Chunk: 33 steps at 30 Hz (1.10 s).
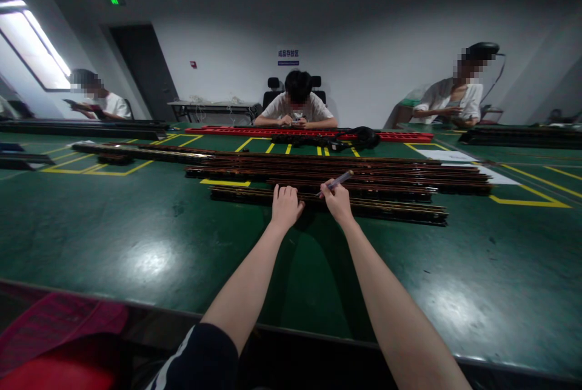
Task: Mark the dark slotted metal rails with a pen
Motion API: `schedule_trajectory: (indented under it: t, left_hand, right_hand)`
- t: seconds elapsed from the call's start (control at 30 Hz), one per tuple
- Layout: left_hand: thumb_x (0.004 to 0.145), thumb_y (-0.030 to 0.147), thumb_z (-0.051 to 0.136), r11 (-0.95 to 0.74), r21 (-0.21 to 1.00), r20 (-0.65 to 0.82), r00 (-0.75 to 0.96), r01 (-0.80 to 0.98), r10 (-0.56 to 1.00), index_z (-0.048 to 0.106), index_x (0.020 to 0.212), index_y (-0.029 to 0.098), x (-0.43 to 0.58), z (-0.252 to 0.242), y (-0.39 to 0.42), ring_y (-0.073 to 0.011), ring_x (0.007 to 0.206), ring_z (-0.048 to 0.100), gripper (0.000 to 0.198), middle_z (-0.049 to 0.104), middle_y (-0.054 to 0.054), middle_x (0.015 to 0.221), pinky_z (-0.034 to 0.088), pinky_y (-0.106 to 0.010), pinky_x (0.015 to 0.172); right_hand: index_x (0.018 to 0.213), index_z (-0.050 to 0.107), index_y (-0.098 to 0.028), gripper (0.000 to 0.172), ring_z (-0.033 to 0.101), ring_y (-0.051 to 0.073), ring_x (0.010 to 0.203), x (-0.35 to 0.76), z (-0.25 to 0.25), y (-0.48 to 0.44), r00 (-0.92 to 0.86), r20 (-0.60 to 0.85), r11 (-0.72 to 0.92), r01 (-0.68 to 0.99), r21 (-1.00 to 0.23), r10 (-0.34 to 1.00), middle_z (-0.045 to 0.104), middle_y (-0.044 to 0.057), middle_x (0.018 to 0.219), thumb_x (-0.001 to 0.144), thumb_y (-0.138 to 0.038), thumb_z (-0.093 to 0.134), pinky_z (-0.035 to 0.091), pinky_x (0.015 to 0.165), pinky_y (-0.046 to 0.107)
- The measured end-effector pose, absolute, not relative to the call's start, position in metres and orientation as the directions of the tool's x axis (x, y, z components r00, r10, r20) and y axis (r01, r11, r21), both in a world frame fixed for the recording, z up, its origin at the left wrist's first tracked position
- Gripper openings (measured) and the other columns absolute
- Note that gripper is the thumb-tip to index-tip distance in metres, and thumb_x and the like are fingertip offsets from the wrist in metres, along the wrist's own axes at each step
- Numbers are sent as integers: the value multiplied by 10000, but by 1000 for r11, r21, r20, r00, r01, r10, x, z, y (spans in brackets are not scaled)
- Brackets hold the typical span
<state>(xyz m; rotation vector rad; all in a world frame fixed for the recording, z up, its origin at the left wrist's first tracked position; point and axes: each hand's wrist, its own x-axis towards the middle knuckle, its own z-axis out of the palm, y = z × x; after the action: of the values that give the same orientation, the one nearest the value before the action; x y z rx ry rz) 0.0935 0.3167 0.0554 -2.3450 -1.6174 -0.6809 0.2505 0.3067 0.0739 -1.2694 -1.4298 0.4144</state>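
Several long dark brown rails lie side by side across the green table [113, 238]. My left hand [285, 205] rests on the nearest rail [391, 208], fingers curled down over it. My right hand [337, 199] is closed around a pen [339, 181], whose tip touches the same rail just right of my left hand. Both forearms stretch forward from the table's near edge.
A long red rack [254, 131] and a black bundle [361, 137] lie at the far side. Three people sit behind the table: one at centre, one far left, one far right. Yellow floor-style markings and a white sheet [448, 155] lie on the table. A red object [54, 347] sits at lower left.
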Motion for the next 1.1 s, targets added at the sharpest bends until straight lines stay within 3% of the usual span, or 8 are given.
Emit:
schedule_trajectory:
  t: [0.17, 0.67, 1.1]
  left_hand:
    - [888, 247, 442, -383, 79, 486, 300, 920, 821, 593, 1163, 156, 94, 56, 316, -272, 1142, 547, 327, 641, -123, 1156, 271, -480, 1162]
    - [882, 146, 383, -401, 74, 486, 318, 913, 814, 611, 1201, 196, 93, 53, 317, -252, 1174, 528, 395, 641, -91, 1182, 248, -469, 1183]
    - [857, 116, 388, -387, 83, 483, 302, 918, 822, 625, 1178, 186, 93, 56, 315, -258, 1172, 536, 405, 645, -97, 1176, 270, -482, 1173]
  right_hand:
    - [724, 534, -215, 190, 625, 211, 628, 252, 73, 308, 196, 481, 354, 456, -816, 855, 632, 34, 610, 815, -376, 493, 485, 683, 330]
    - [718, 525, -215, 279, 599, 203, 588, 254, 73, 305, 291, 485, 335, 439, -833, 825, 601, 30, 592, 834, -464, 476, 470, 636, 322]
    - [721, 534, -208, 221, 617, 208, 624, 252, 73, 306, 227, 475, 338, 455, -824, 850, 616, 33, 616, 833, -395, 502, 484, 681, 337]
